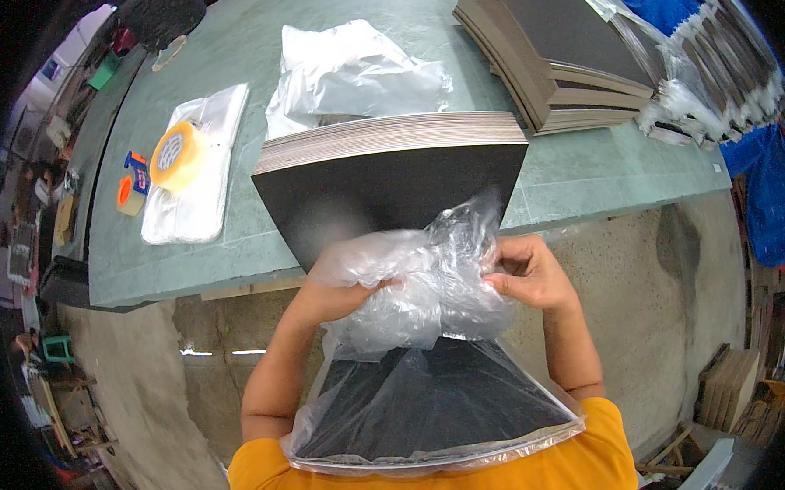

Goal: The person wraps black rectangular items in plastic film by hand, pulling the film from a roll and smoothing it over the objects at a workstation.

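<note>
A black panel [408,402] inside a clear plastic bag [434,291] leans against my chest, with the loose end of the bag bunched at its far end. My right hand [534,269] pinches the bunched plastic between thumb and fingers. On the other side, my left hand [337,278] is closed on the same plastic, which partly covers its fingers. Right behind both hands stands a thick stack of black-faced boards [381,188] at the table's near edge, their pale edges facing up.
On the green table [582,171] lie flat clear bags [201,166] with a large tape roll [178,156] on top. A tape dispenser [133,184] sits beside them. Crumpled plastic [350,72] lies behind the stack. More boards [567,27] and wrapped panels [718,73] occupy the far right.
</note>
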`<state>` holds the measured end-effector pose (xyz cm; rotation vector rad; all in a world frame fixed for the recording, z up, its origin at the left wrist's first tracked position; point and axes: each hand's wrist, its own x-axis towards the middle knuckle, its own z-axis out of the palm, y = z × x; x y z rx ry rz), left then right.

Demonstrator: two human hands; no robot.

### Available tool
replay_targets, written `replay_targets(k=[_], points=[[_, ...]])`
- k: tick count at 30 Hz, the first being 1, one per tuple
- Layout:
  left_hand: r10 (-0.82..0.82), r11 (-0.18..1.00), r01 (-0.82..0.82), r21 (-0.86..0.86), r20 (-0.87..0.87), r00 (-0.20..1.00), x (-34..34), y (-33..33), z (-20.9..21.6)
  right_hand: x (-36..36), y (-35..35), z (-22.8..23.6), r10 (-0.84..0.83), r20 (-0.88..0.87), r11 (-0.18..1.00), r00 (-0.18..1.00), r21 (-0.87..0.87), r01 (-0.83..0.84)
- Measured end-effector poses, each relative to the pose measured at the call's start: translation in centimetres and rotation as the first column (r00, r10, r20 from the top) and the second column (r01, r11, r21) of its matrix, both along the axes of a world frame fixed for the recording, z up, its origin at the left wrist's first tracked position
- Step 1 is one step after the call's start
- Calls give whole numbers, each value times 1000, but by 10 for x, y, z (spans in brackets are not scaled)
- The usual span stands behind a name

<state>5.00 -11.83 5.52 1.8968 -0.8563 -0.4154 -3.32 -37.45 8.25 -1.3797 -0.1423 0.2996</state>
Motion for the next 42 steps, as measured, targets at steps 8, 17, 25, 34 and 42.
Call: replay_targets(k=[8,17,25,34,42], points=[[123,944,-101,-313,53,991,-37,-54,29,-12,52,-16,-525,64,851,849,73,520],[791,410,-883,-230,-392,470,1,50,21,-16,-32,-15,-391,-233,804,890,385,454],[465,716,-453,-531,-121,877,-10,8,49,-8,21,7,-76,-385,836,920,478,269],[-86,947,112,-300,96,992,-13,-7,16,8,58,-1,14,-244,865,970,489,110],[964,263,-920,-289,52,259,5,75,79,-5,18,8,-114,-123,962,986,235,140]])
